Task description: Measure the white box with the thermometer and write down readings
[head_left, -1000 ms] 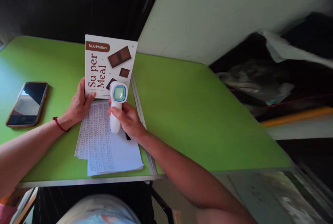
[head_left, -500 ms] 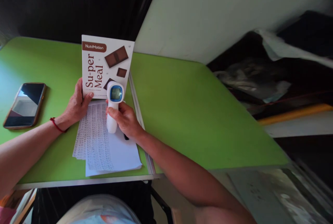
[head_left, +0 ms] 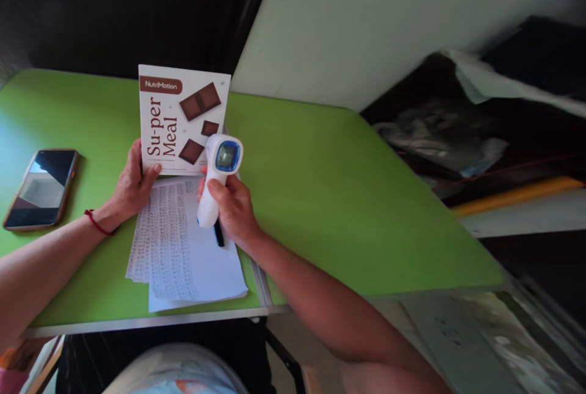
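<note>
Daylight falls evenly on the bright green tabletop (head_left: 320, 186), which looks saturated and well lit around both hands. The black glass-faced phone (head_left: 39, 189), well to the left of the left hand (head_left: 130, 186), mirrors a pale patch of glare. The lit blue screen of the white plastic handheld thermometer (head_left: 220, 174) in the right hand (head_left: 233, 211) glows. Beyond the hands the background drops into deep shadow. Far right of the right hand, the edges smear and stretch with blur.

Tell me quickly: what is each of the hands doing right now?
Left hand: closed on the lower edge of the box.
Right hand: closed around the thermometer.
</note>
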Tool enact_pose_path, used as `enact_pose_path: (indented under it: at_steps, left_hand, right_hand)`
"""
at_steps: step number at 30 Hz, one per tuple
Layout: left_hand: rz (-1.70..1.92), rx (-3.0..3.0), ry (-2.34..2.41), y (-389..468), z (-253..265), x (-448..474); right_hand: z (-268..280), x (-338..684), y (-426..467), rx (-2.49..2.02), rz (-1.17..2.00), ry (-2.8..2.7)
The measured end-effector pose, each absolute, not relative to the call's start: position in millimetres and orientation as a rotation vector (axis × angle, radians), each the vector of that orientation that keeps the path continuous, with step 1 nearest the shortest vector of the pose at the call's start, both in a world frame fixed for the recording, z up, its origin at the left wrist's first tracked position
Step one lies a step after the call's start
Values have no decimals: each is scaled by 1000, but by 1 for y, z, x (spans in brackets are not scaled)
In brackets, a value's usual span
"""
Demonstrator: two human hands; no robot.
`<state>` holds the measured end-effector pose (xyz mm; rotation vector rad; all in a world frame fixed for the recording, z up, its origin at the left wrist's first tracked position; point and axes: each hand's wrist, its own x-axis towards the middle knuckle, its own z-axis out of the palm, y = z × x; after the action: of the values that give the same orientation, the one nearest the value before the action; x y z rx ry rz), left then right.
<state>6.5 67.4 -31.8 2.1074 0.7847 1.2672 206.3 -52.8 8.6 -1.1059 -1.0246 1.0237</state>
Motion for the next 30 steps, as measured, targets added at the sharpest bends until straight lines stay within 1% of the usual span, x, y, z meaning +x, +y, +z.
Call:
enact_pose_path:
  at_steps: [6,17,22,26,30]
  left_hand:
    - [1246,2155,722,69,-24,2]
    - [1257,2201,736,65,-13,4]
    - [1266,2188,712,62,-6,6]
    - [1273,2117,650,63,-10,8]
    - [1255,2018,564,66,-16,9]
  right_hand:
    - [14,212,-50,-1099,918,-981]
    - [14,213,-50,-989,918,-1006]
    - [13,214,-50,-1003,842,-1082]
    - [26,232,-49,-1182,705,-1163]
    - [42,266,-45,-1584,455,-1313]
